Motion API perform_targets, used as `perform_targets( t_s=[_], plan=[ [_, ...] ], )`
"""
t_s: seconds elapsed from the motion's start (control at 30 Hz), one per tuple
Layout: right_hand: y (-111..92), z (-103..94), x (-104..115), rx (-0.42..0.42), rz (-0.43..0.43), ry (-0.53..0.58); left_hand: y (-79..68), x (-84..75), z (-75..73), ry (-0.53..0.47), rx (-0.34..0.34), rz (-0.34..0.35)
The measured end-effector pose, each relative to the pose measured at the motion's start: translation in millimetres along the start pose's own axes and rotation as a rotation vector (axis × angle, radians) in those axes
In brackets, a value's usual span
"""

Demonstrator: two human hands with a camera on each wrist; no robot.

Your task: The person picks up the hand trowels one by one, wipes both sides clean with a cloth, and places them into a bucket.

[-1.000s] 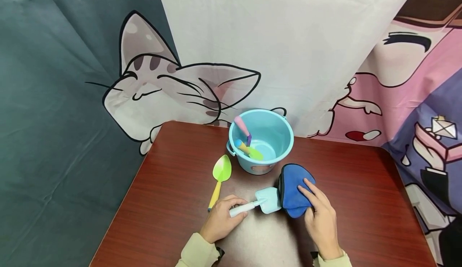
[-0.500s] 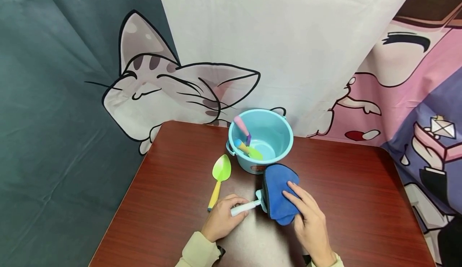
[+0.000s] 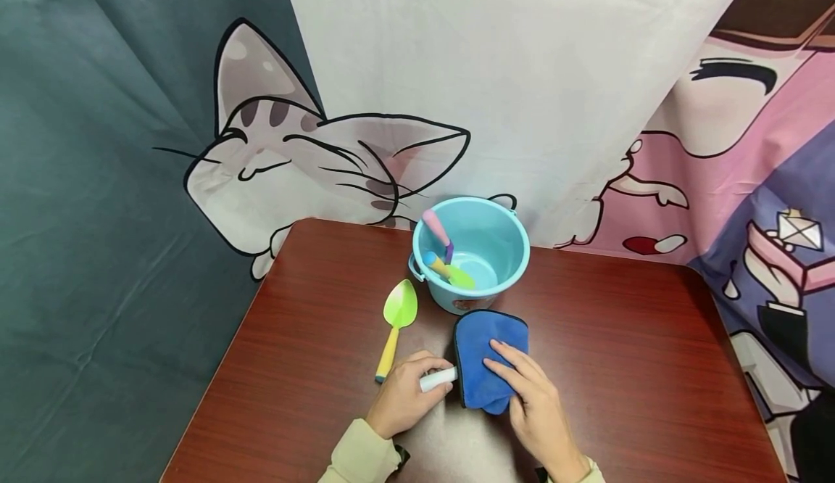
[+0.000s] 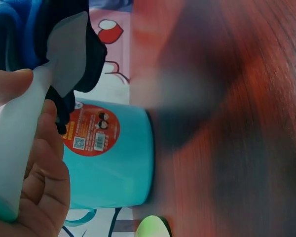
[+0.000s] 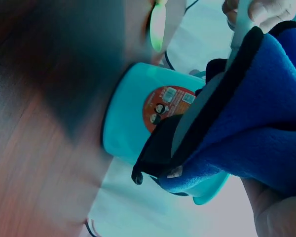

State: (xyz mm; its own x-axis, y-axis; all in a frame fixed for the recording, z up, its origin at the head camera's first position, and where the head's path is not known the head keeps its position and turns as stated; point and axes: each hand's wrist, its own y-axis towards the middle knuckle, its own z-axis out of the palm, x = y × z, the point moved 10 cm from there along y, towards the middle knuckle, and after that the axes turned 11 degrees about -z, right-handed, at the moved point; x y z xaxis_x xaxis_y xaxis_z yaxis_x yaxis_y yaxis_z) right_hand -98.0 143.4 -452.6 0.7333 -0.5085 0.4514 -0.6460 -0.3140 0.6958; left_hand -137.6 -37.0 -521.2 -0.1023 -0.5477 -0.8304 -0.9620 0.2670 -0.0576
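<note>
My left hand [image 3: 403, 396] grips the pale handle of a small toy shovel [image 3: 438, 379], holding it above the table. In the left wrist view the light blue shovel blade [image 4: 70, 52] rests against a blue cloth [image 4: 25, 29] with dark edging. From above, that folded cloth [image 3: 485, 360] covers the blade, so only the handle shows. My right hand [image 3: 535, 403] holds the cloth, two fingers spread across its top and the thumb at its near side. In the right wrist view part of the blade [image 5: 197, 111] shows inside the cloth's fold.
A light blue bucket [image 3: 471, 302] stands just beyond the cloth, with a pink-handled tool [image 3: 437, 228] and a green-and-yellow one [image 3: 460, 278] inside. Left of it, a green trowel [image 3: 401, 305] with a yellow handle lies on the brown table [image 3: 300, 338]. Printed fabric [image 3: 554, 69] hangs behind.
My right hand has moved left with the cloth, which now covers the shovel blade that was in plain view earlier. My left hand keeps its grip on the handle, nearly still.
</note>
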Motion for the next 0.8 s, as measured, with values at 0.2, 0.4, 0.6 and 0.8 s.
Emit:
perform_targets(
  t_s=[0.2,0.4,0.6,0.8],
  plan=[
    [-2,4.8,-5,0.038,0.012,0.002,-1.0,-1.4,-2.7,0.004,-0.019,0.026],
    [-9,5.6,-18,0.071,0.061,-0.027,-2.9,-2.2,-3.9,0.003,-0.016,0.048],
    [-12,-0.9,-27,0.055,0.061,-0.069,-4.3,-2.3,-5.6,-0.010,-0.023,0.063],
    [-19,-8.1,-42,0.080,0.128,-0.112,-6.6,-3.2,-9.6,-0.042,-0.041,0.077]
  ],
)
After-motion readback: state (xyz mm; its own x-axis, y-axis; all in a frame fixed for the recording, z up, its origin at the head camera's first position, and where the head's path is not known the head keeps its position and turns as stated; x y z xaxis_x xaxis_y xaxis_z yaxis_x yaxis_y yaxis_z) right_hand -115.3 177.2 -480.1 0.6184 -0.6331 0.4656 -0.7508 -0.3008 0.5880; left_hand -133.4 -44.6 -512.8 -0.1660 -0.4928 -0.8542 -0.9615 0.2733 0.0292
